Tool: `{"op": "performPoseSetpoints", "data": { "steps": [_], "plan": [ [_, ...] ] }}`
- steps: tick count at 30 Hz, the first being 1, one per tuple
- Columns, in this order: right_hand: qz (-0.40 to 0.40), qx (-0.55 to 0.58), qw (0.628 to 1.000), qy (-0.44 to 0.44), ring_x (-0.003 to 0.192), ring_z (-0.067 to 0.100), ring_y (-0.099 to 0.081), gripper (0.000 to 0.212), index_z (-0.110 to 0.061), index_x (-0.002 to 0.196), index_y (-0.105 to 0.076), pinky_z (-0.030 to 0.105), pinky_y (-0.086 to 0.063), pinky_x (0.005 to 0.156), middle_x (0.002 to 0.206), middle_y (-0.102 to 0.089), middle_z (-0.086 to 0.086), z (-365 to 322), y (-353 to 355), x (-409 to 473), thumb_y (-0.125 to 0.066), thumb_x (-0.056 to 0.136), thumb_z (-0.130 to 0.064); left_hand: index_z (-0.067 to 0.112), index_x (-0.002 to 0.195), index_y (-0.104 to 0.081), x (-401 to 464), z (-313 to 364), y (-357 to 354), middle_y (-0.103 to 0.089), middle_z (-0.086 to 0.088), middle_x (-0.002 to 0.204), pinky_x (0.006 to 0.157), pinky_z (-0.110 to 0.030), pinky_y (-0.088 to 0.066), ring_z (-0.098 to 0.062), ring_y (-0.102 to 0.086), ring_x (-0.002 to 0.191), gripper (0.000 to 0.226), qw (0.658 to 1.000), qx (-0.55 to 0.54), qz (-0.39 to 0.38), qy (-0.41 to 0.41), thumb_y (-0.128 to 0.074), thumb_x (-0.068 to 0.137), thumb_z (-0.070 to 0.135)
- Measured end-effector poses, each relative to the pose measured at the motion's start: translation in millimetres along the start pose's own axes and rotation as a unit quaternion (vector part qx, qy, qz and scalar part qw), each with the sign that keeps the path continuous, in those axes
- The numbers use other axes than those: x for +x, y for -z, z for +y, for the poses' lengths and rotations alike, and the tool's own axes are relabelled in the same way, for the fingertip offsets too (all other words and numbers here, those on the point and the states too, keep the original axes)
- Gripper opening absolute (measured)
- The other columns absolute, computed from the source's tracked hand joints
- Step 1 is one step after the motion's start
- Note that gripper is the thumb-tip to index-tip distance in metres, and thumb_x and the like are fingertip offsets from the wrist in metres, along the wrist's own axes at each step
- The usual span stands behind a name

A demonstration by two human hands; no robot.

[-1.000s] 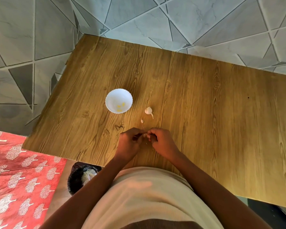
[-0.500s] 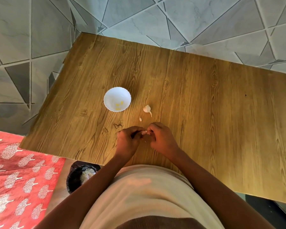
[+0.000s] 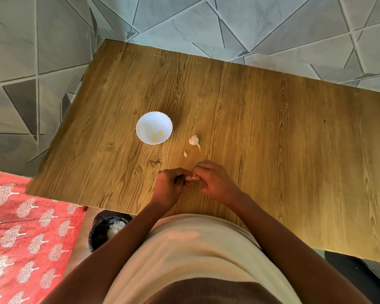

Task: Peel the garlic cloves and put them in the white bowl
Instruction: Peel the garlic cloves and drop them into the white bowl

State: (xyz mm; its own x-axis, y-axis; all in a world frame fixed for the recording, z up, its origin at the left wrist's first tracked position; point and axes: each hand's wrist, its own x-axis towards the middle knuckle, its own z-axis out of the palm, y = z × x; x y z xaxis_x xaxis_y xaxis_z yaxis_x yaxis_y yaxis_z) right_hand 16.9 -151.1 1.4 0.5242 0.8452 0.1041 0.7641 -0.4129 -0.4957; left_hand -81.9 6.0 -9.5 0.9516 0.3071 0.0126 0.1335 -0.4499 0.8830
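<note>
1. I find no brand, label or readable writing anywhere in my view; the only pattern is white tree motifs on a red cloth at the near left, below the surface's level.
2. My left hand and right hand meet at the near middle of the wooden surface, just above it.
3. Both grips are closed, fingers curled in, pinching one small garlic clove between them. Only a pale sliver of it shows between the fingertips, so I cannot tell how much skin is on it.
4. The white bowl sits on the surface, far and left of my hands, well apart from them. A few small yellowish pieces lie in its bottom; they look like peeled cloves, but they are too small to be sure.
5. Right of the bowl, near it but not touching, lies a partial garlic bulb with a thin stalk end pointing toward me.
6. A tiny pale scrap lies between that bulb and my hands; clove or skin, I cannot tell.
7. Below the surface's near edge, at my left, a dark bin holds something whitish; my left forearm and the surface's edge cut off part of it.
8. The surface's right side runs out of view.
</note>
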Motion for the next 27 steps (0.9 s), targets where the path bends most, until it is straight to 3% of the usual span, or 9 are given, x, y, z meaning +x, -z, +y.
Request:
{"op": "performPoseSetpoints", "data": {
  "steps": [2, 5, 8, 11, 15, 18, 20, 23, 27],
  "plan": [
    [-0.014, -0.041, 0.998, 0.042, 0.075, 0.024, -0.059, 0.029, -0.007, 0.084, -0.066, 0.029, -0.043, 0.056, 0.082, -0.065, 0.007, -0.9, 2.9, 2.5, -0.077, 0.063, 0.009, 0.008, 0.089, -0.081, -0.6, 1.0, -0.3, -0.07, 0.013, 0.069, 0.064, -0.012, -0.051, -0.002, -0.066, 0.063, 0.023, 1.0, -0.011, -0.007, 0.017, -0.07, 0.087, -0.012],
    [-0.03, -0.074, 0.992, 0.094, 0.077, 0.023, -0.059, 0.022, -0.007, 0.087, -0.068, 0.031, -0.045, 0.057, 0.085, -0.066, 0.006, -0.4, 6.5, 5.6, -0.071, 0.068, 0.003, 0.015, 0.084, -0.079, -1.5, 1.7, 0.6, -0.072, 0.013, 0.068, 0.064, -0.017, -0.053, -0.004, -0.066, 0.061, 0.031, 0.998, -0.044, -0.014, 0.047, -0.068, 0.088, -0.013],
    [-0.034, 0.034, 0.999, -0.008, 0.077, 0.018, -0.057, 0.021, -0.009, 0.086, -0.065, 0.031, -0.045, 0.061, 0.083, -0.063, 0.002, 1.6, 3.7, 3.6, -0.068, 0.075, 0.008, 0.009, 0.087, -0.08, -0.7, 2.8, 0.9, -0.076, 0.002, 0.073, 0.065, -0.021, -0.056, -0.011, -0.069, 0.064, 0.023, 0.994, -0.084, -0.001, 0.065, -0.068, 0.091, -0.01],
    [0.005, 0.156, 0.978, -0.141, 0.074, 0.004, -0.062, 0.015, -0.01, 0.088, -0.072, 0.017, -0.047, 0.067, 0.081, -0.068, -0.005, 1.6, -2.4, 0.1, -0.069, 0.086, 0.004, 0.005, 0.091, -0.08, 0.5, 5.5, 0.0, -0.076, -0.001, 0.075, 0.066, -0.023, -0.057, -0.016, -0.071, 0.066, 0.015, 0.992, -0.094, 0.021, 0.078, -0.069, 0.093, -0.006],
    [0.037, 0.183, 0.96, -0.209, 0.072, -0.007, -0.065, 0.007, -0.013, 0.085, -0.078, 0.005, -0.045, 0.068, 0.08, -0.073, -0.009, 3.1, -5.7, -3.9, -0.079, 0.085, -0.006, 0.009, 0.096, -0.081, 2.4, 0.3, -1.3, -0.078, 0.002, 0.081, 0.07, -0.022, -0.058, -0.014, -0.073, 0.071, 0.016, 0.989, -0.088, 0.049, 0.113, -0.071, 0.093, -0.003],
    [0.038, 0.19, 0.953, -0.234, 0.072, -0.004, -0.064, 0.008, -0.014, 0.08, -0.076, 0.006, -0.044, 0.064, 0.073, -0.066, -0.016, 5.5, -8.3, -4.7, -0.083, 0.083, -0.01, 0.012, 0.099, -0.082, 2.6, -3.9, -2.5, -0.079, 0.004, 0.084, 0.072, -0.024, -0.06, -0.011, -0.074, 0.073, 0.018, 0.99, -0.068, 0.048, 0.116, -0.073, 0.091, -0.003],
    [0.044, 0.198, 0.951, -0.233, 0.075, -0.005, -0.064, 0.008, -0.016, 0.087, -0.078, 0.006, -0.045, 0.066, 0.076, -0.067, -0.017, 4.1, -7.8, -2.9, -0.084, 0.083, -0.014, 0.012, 0.096, -0.081, 2.3, -2.8, -2.3, -0.078, 0.005, 0.08, 0.071, -0.023, -0.06, -0.012, -0.074, 0.071, 0.015, 0.989, -0.065, 0.046, 0.122, -0.075, 0.09, 0.0],
    [0.036, 0.237, 0.944, -0.227, 0.079, -0.002, -0.069, 0.019, -0.016, 0.101, -0.079, 0.012, -0.053, 0.072, 0.087, -0.076, -0.009, 0.2, -6.0, -0.7, -0.085, 0.082, -0.017, 0.014, 0.09, -0.08, 2.7, -0.6, -1.3, -0.077, 0.007, 0.076, 0.068, -0.023, -0.06, -0.012, -0.073, 0.07, 0.014, 0.989, -0.069, 0.053, 0.122, -0.077, 0.088, 0.001],
    [0.052, 0.264, 0.942, -0.203, 0.07, 0.007, -0.071, 0.01, -0.011, 0.097, -0.08, 0.023, -0.058, 0.066, 0.081, -0.076, -0.004, -3.9, -7.1, 0.4, -0.079, 0.087, -0.008, 0.009, 0.088, -0.08, 2.8, 0.7, -1.8, -0.077, 0.004, 0.076, 0.067, -0.021, -0.059, -0.013, -0.075, 0.07, 0.009, 0.986, -0.103, 0.04, 0.122, -0.078, 0.088, 0.0]
  ]
}}
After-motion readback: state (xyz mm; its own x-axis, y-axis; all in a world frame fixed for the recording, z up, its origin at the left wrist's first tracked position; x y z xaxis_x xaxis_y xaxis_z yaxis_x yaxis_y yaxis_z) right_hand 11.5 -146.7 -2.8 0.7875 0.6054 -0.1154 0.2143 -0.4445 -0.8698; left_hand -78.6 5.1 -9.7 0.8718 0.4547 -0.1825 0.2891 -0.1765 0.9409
